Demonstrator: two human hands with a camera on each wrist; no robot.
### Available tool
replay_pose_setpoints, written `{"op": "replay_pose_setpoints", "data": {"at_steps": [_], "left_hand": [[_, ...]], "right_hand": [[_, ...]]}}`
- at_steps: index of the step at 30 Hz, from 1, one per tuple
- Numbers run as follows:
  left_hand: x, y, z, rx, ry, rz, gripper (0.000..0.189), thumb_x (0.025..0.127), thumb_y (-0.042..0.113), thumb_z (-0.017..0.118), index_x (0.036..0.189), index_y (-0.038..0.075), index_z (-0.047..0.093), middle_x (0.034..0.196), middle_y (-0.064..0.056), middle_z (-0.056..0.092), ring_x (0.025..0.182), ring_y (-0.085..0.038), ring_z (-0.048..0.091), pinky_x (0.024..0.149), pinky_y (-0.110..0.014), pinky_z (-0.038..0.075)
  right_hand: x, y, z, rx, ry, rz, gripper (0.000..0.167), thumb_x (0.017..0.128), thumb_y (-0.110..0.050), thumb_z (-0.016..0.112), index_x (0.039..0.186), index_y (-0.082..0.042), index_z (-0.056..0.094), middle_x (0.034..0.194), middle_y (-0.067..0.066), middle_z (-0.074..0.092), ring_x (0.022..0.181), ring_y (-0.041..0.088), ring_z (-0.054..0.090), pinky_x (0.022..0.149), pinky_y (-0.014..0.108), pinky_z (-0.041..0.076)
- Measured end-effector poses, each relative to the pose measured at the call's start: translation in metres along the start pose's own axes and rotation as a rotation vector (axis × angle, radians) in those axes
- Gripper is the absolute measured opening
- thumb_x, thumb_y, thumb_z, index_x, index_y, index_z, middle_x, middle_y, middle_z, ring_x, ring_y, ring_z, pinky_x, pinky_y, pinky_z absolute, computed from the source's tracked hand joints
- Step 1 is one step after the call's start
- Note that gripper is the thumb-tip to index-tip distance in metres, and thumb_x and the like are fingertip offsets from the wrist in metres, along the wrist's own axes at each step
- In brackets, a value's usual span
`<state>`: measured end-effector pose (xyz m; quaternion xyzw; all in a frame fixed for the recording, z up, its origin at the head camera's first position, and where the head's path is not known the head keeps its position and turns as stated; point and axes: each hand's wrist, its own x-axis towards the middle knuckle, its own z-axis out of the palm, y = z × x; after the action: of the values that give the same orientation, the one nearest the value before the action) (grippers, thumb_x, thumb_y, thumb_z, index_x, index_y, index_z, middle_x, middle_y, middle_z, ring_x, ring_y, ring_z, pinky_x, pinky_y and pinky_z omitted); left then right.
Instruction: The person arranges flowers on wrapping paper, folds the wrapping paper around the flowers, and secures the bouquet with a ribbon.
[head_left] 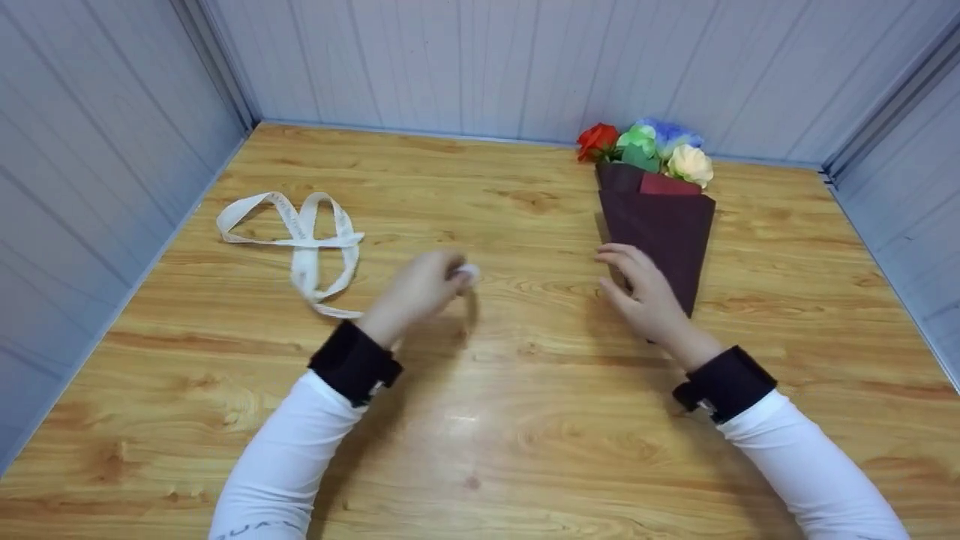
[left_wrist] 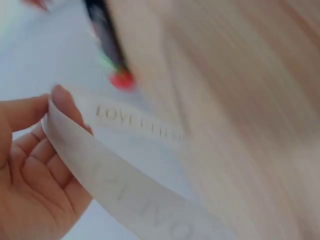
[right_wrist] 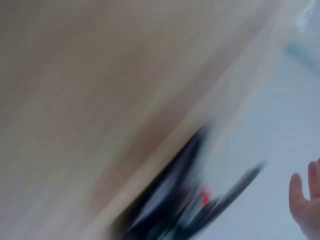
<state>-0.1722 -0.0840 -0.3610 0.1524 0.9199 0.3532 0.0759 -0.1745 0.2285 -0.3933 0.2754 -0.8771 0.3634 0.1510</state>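
A white ribbon with printed lettering [head_left: 305, 241] lies in loops on the left of the table. My left hand [head_left: 416, 292] pinches a piece of white ribbon between thumb and forefinger; a bit of it shows blurred at the fingertips. In the left wrist view the pinched ribbon [left_wrist: 122, 187] folds over at the fingertips and trails off two ways. On the right lies a bouquet [head_left: 664, 232] in dark wrapping paper. Above its lower left part hovers my right hand [head_left: 645, 292], fingers spread and holding nothing. Whether it touches the paper I cannot tell.
Red, green, blue and cream flowers [head_left: 641, 146] stick out of the wrapping toward the back wall [head_left: 450, 67]. Ribbed pale panels close in the wooden table [head_left: 510, 420] at the back and both sides. The right wrist view is heavily blurred.
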Motion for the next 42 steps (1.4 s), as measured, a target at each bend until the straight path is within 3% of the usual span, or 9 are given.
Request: {"op": "replay_pose_setpoints", "data": {"at_steps": [5, 10, 14, 17, 22, 27, 30, 33, 42], "left_hand": [[0.002, 0.036, 0.027, -0.134, -0.099, 0.141, 0.015, 0.095, 0.012, 0.056, 0.101, 0.001, 0.065, 0.083, -0.01, 0.066, 0.069, -0.013, 0.058, 0.062, -0.023, 0.047], [0.004, 0.05, 0.043, -0.145, -0.171, 0.194, 0.015, 0.096, 0.014, 0.055, 0.096, 0.003, 0.065, 0.083, -0.008, 0.066, 0.069, -0.008, 0.054, 0.06, -0.018, 0.042], [0.004, 0.045, 0.043, -0.128, -0.197, 0.19, 0.018, 0.096, 0.018, 0.056, 0.089, 0.003, 0.065, 0.074, -0.003, 0.062, 0.061, -0.007, 0.048, 0.055, -0.019, 0.038], [0.004, 0.037, 0.039, -0.103, -0.198, 0.155, 0.022, 0.096, 0.02, 0.057, 0.082, 0.005, 0.062, 0.067, 0.002, 0.054, 0.055, -0.009, 0.041, 0.052, -0.02, 0.033], [0.003, 0.031, 0.036, -0.086, -0.181, 0.116, 0.022, 0.095, 0.019, 0.057, 0.082, 0.001, 0.062, 0.066, 0.003, 0.052, 0.053, -0.009, 0.04, 0.05, -0.021, 0.033], [0.001, 0.036, 0.042, -0.087, -0.191, 0.169, 0.018, 0.095, 0.019, 0.058, 0.095, 0.004, 0.068, 0.075, -0.001, 0.061, 0.061, -0.007, 0.049, 0.057, -0.02, 0.04], [0.0, 0.039, 0.046, -0.118, -0.214, 0.2, 0.018, 0.094, 0.019, 0.059, 0.096, 0.004, 0.069, 0.076, 0.0, 0.061, 0.064, -0.007, 0.05, 0.06, -0.02, 0.041], [-0.002, 0.036, 0.044, -0.115, -0.226, 0.201, 0.02, 0.095, 0.02, 0.058, 0.087, 0.003, 0.066, 0.072, 0.002, 0.055, 0.062, -0.008, 0.047, 0.057, -0.02, 0.038], [-0.006, 0.007, 0.021, -0.118, -0.144, 0.097, 0.022, 0.094, 0.02, 0.058, 0.077, 0.007, 0.059, 0.064, 0.004, 0.049, 0.057, -0.009, 0.042, 0.056, -0.024, 0.035]], "right_hand": [[-0.001, -0.038, 0.023, 0.158, -0.087, -0.086, 0.046, 0.087, 0.001, 0.064, 0.131, 0.005, 0.051, 0.126, 0.02, 0.055, 0.085, 0.021, 0.062, 0.08, 0.03, 0.051], [-0.002, -0.057, 0.037, 0.234, -0.198, -0.008, 0.042, 0.089, -0.005, 0.064, 0.127, 0.008, 0.052, 0.096, 0.015, 0.067, 0.079, 0.016, 0.063, 0.078, 0.035, 0.054], [-0.003, -0.054, 0.038, 0.187, -0.195, 0.065, 0.015, 0.089, -0.009, 0.065, 0.098, 0.003, 0.065, 0.076, 0.006, 0.062, 0.07, 0.008, 0.053, 0.066, 0.025, 0.047], [-0.003, -0.049, 0.036, 0.138, -0.154, 0.129, 0.014, 0.089, -0.011, 0.065, 0.078, -0.001, 0.064, 0.07, 0.002, 0.054, 0.064, 0.009, 0.046, 0.059, 0.023, 0.037], [-0.001, -0.044, 0.032, 0.066, -0.114, 0.177, 0.011, 0.087, -0.013, 0.068, 0.088, -0.002, 0.069, 0.092, 0.009, 0.065, 0.086, 0.021, 0.052, 0.08, 0.032, 0.039], [-0.001, -0.049, 0.038, 0.036, -0.2, 0.034, 0.027, 0.083, -0.016, 0.071, 0.107, -0.004, 0.068, 0.127, 0.015, 0.059, 0.12, 0.039, 0.039, 0.098, 0.056, 0.021], [-0.002, -0.053, 0.042, 0.152, -0.299, 0.032, 0.019, 0.087, -0.012, 0.066, 0.102, -0.001, 0.068, 0.109, 0.016, 0.067, 0.108, 0.031, 0.056, 0.098, 0.042, 0.036], [-0.004, -0.055, 0.042, 0.256, -0.37, 0.118, 0.011, 0.092, -0.008, 0.06, 0.092, 0.002, 0.064, 0.087, 0.015, 0.069, 0.081, 0.017, 0.063, 0.073, 0.026, 0.049], [-0.01, -0.04, 0.024, 0.197, -0.267, 0.385, 0.017, 0.096, -0.007, 0.049, 0.083, 0.003, 0.052, 0.065, 0.009, 0.051, 0.061, 0.017, 0.047, 0.056, 0.021, 0.036]]}}
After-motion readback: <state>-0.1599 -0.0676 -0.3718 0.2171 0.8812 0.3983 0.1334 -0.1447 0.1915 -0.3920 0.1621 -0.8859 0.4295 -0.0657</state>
